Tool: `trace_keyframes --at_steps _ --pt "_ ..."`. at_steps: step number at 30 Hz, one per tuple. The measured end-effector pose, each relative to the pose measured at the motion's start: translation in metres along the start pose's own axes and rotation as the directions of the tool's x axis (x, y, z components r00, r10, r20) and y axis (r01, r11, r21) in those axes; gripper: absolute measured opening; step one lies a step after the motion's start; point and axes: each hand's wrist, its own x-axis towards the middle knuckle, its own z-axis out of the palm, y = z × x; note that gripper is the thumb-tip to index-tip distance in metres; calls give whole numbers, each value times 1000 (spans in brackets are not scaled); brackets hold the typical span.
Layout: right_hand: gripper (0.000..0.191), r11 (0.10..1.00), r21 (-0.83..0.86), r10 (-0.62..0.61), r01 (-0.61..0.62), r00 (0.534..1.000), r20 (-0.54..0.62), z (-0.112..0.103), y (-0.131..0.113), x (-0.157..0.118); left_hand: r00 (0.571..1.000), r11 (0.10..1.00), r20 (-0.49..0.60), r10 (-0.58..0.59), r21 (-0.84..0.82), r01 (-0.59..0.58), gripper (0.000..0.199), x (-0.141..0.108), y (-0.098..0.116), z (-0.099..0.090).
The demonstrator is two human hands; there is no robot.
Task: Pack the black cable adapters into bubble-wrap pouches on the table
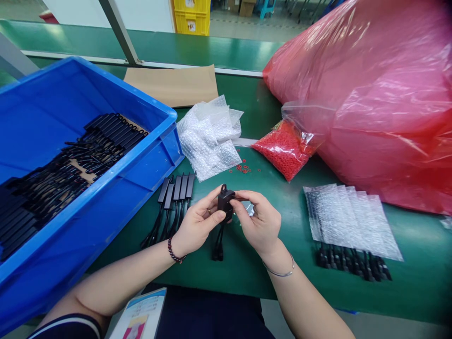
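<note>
Between my hands, over the table's front part, is a small black box-shaped device (224,201) with a loop at its top and short black cables hanging below. My left hand (199,219) grips its left side between thumb and fingers. The thumb and index finger of my right hand (259,219) pinch at its upper right edge; whether they hold a separate small piece is hidden. A bit of shiny clear plastic (250,209) shows behind my right fingers. Left of my left hand lie several similar black devices with cables (180,188).
A blue crate (141,183) full of black cabled devices stands left. Bubble bags (212,134), loose red rings (243,168) and a bag of red rings (286,148) lie ahead. Bubble-wrapped devices (349,216) lie right, below a big pink bag (381,103). Cardboard (173,84) lies behind.
</note>
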Motion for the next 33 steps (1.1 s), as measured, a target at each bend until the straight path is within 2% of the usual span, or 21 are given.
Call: trace_keyframes --at_steps 3,8,12,14,16,18,21,23,27,29,33 --pt "17 1000 22 3 -3 1000 11 -1 0 2 1000 1000 -3 -17 13 17 53 0 -1 0" --pt "7 999 -39 -12 14 999 53 -2 4 2 998 998 4 -59 6 59 55 0 -2 1" --pt "10 995 -40 -94 97 993 72 0 3 1 993 988 9 -114 -104 114 55 2 0 2" --pt "12 995 -1 -99 100 993 59 -3 -2 2 986 972 -19 -165 -175 159 56 4 3 1" --pt "9 999 34 -30 28 998 47 -13 -7 4 978 958 -56 -199 -222 182 60 7 5 0" --pt "3 992 29 120 -122 991 59 -29 -10 6 978 956 -92 -188 -243 161 62 10 6 -3" --pt "7 934 -59 358 -353 925 126 -54 -5 4 982 965 -131 -133 -245 98 64 14 8 -7" --pt "12 885 -140 463 -444 869 173 -63 6 -4 983 967 -141 -118 -242 82 63 15 8 -9" --pt "18 810 -274 576 -518 792 204 -63 34 -24 984 965 -130 -124 -247 89 62 13 10 -9" --pt "17 793 -333 588 -511 784 198 -58 43 -31 985 964 -120 -122 -250 89 61 13 9 -9" --pt "14 777 -445 569 -446 799 193 -51 49 -37 988 965 -108 -111 -250 81 59 12 8 -8"
